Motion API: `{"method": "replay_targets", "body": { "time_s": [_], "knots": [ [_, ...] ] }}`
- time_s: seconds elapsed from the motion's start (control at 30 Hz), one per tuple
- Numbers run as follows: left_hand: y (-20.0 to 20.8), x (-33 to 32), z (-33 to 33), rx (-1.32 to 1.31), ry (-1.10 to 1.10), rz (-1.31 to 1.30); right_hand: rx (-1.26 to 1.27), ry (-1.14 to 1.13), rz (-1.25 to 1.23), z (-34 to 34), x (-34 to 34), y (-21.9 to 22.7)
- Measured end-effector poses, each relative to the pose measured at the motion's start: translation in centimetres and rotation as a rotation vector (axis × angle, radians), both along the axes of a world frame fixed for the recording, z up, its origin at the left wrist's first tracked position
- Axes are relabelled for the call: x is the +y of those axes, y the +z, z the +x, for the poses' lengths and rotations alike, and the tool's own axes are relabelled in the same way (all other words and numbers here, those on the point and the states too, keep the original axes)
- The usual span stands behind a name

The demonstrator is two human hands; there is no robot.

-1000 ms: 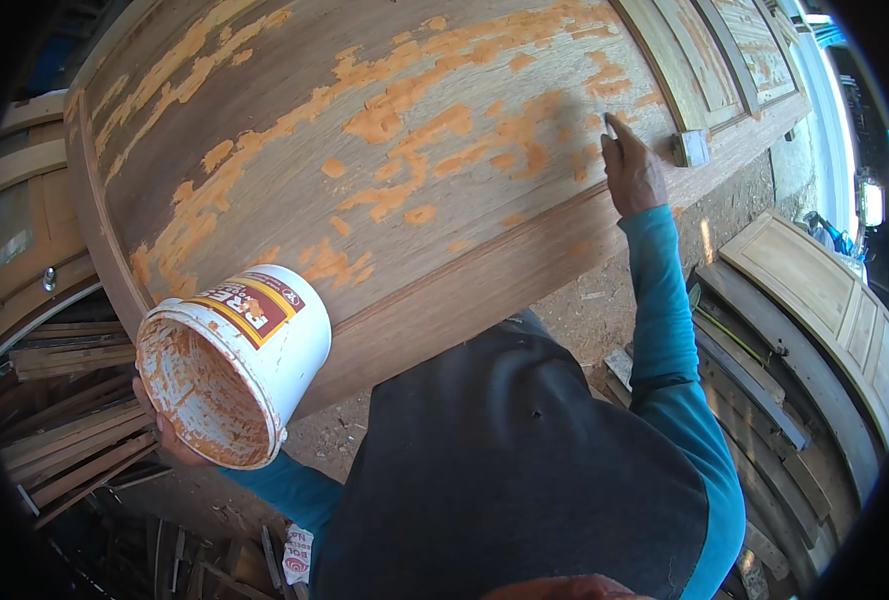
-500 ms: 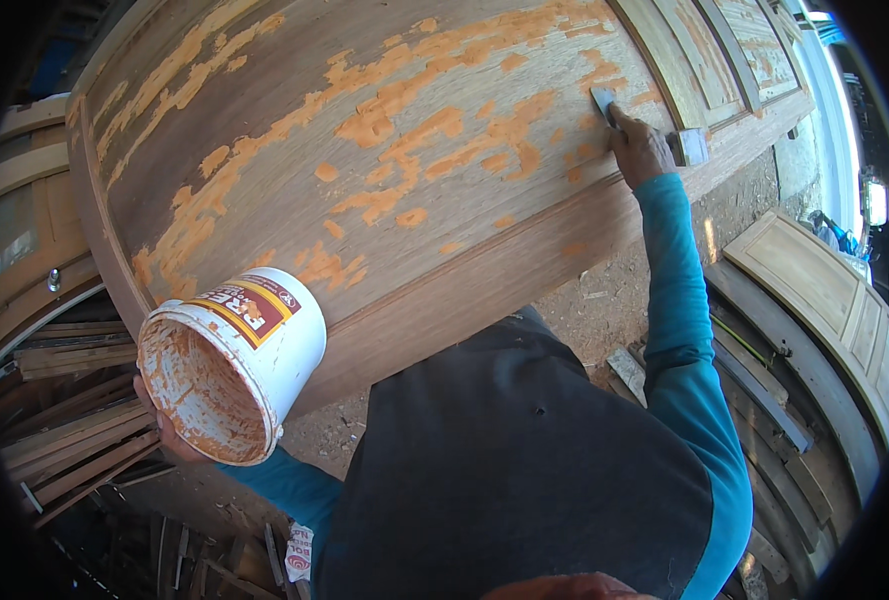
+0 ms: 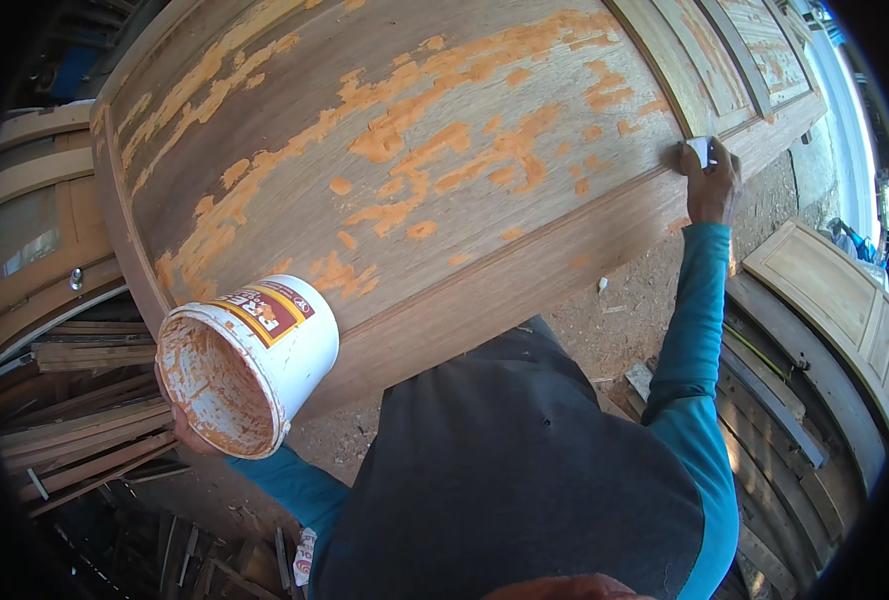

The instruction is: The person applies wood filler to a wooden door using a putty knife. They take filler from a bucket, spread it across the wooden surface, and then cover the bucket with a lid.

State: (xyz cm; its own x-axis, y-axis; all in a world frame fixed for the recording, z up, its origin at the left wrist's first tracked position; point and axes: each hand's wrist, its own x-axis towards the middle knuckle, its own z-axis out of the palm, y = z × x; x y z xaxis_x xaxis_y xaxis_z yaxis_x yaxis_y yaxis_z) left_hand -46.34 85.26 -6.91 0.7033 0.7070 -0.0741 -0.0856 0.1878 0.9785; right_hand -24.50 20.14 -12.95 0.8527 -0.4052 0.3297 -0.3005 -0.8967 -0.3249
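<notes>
Right hand (image 3: pixel 709 185) closed around small pale scraper (image 3: pixel 699 151), blade pressed to wooden door panel (image 3: pixel 444 200) at its right moulding edge. Orange filler patches (image 3: pixel 484 165) lie left of fingers, along grain. Left hand (image 3: pixel 189 435) mostly hidden, cupped under white filler bucket (image 3: pixel 249 370), well apart.

Right arm (image 3: pixel 699 320) outstretched, both hands (image 3: pixel 709 185) clenched

Brown door, orange patches, white bucket

The wooden door (image 3: pixel 414 170) is brown with orange filler blotches across the upper frame; the bucket (image 3: pixel 249 375) at lower left is white, orange-smeared inside, with a red-and-yellow label; the sleeve (image 3: pixel 694 330) at right is teal.
</notes>
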Motion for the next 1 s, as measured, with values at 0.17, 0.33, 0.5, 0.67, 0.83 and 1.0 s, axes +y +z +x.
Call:
{"method": "replay_targets", "body": {
  "time_s": [0.17,0.33,0.5,0.67,0.83,1.0],
  "knots": [
    [1.0,-0.1,0.3,0.053,0.020,-0.080,0.230,-0.038,-0.057,0.7,-5.8,-1.9],
    [1.5,-0.5,0.6,0.031,0.049,-0.140,0.156,0.050,0.095,0.8,-9.0,-4.2],
    [0.5,0.9,-0.6,-0.038,0.005,-0.200,0.099,0.070,0.178,-0.3,-7.1,-4.0],
    [1.3,0.0,-0.1,0.019,0.052,-0.203,0.099,0.194,0.274,-3.6,3.3,-0.1],
    [1.7,-0.7,0.4,-0.041,0.028,-0.267,0.180,0.354,0.404,-6.3,10.9,1.2],
    [1.2,-0.5,1.2,-0.163,0.057,-0.061,0.334,0.499,0.535,-9.2,17.7,1.9]
  ]
}}
